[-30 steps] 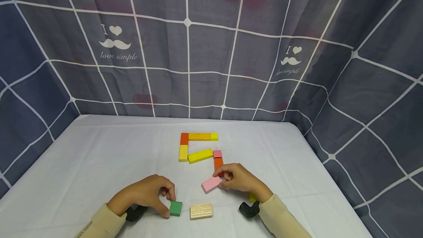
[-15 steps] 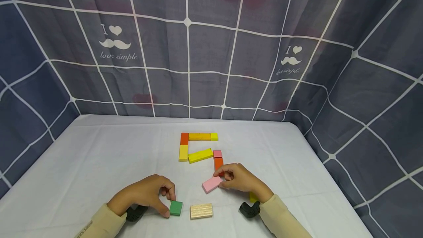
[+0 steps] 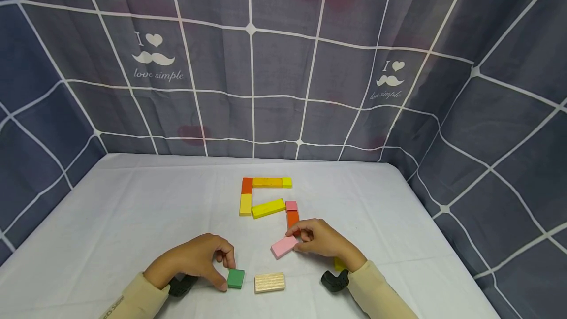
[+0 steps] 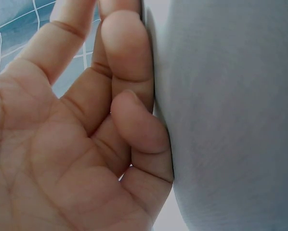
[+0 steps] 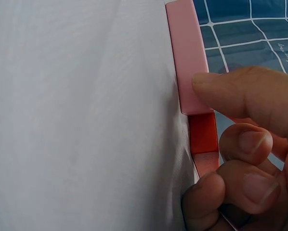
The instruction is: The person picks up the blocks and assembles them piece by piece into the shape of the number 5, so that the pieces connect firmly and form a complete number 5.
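My left hand (image 3: 199,257) holds a small green block (image 3: 236,278) at its left side, between thumb and fingertips, low on the table. In the left wrist view, curled fingers (image 4: 129,48) lie along the white cloth, and the block is hidden there. A pink block (image 3: 283,247) lies slantwise, its right end pinched by my right hand (image 3: 321,238). The right wrist view has the thumb pressed to the side of the pink block (image 5: 185,53). Directly beyond is the near end of an orange-red block (image 3: 293,220), partly covered by the right fingers.
Yellow, orange and pink blocks form a bent line farther back, including a slanted yellow block (image 3: 268,208) and a small pink block (image 3: 291,206). A ridged wooden block (image 3: 269,283) lies between the hands. Another yellow block (image 3: 339,264) is mostly hidden by the right wrist.
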A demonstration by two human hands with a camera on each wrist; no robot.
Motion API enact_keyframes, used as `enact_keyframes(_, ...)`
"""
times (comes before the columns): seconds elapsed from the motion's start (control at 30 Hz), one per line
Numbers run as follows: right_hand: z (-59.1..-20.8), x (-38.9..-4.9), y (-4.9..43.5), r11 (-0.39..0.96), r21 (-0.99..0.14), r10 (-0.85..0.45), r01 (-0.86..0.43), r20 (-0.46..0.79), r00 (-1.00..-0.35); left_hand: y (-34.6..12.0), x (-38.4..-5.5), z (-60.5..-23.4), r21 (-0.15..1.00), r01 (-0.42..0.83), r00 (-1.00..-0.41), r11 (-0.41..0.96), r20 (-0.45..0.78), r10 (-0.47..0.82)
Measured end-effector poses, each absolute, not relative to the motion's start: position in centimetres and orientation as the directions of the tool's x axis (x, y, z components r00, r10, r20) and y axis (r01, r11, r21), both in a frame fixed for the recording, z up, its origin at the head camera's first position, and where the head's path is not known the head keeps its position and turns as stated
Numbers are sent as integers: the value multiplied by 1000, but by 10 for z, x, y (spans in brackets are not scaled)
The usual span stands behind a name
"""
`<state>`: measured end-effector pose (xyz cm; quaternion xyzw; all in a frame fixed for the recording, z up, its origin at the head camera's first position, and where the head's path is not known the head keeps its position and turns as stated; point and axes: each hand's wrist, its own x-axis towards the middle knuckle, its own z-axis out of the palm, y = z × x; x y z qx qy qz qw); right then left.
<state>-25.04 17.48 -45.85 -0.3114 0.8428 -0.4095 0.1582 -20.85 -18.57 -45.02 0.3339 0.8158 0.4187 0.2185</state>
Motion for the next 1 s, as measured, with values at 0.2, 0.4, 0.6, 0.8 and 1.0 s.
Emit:
enact_keyframes(0.2, -457, -250, 174, 470, -789, -657, -395, -14, -754, -186, -209, -450, 829, 359, -682, 428, -80, 727)
enact_keyframes(0.4, -455, -249, 174, 460, -798, -660, -389, -14, -752, -185, -210, -450, 828, 358, -680, 432, -86, 728)
enact_keyframes(0.6, -454, -246, 175, 413, -837, -668, -358, -11, -744, -186, -210, -450, 828, 350, -683, 438, -95, 724)
enact_keyframes(0.8, -452, -237, 172, 375, -860, -680, -346, -1, -734, -186, -209, -450, 831, 346, -683, 436, -96, 724)
enact_keyframes(1.0, -454, -227, 167, 323, -902, -699, -285, -24, -715, -187, -209, -449, 833, 354, -676, 425, -86, 732)
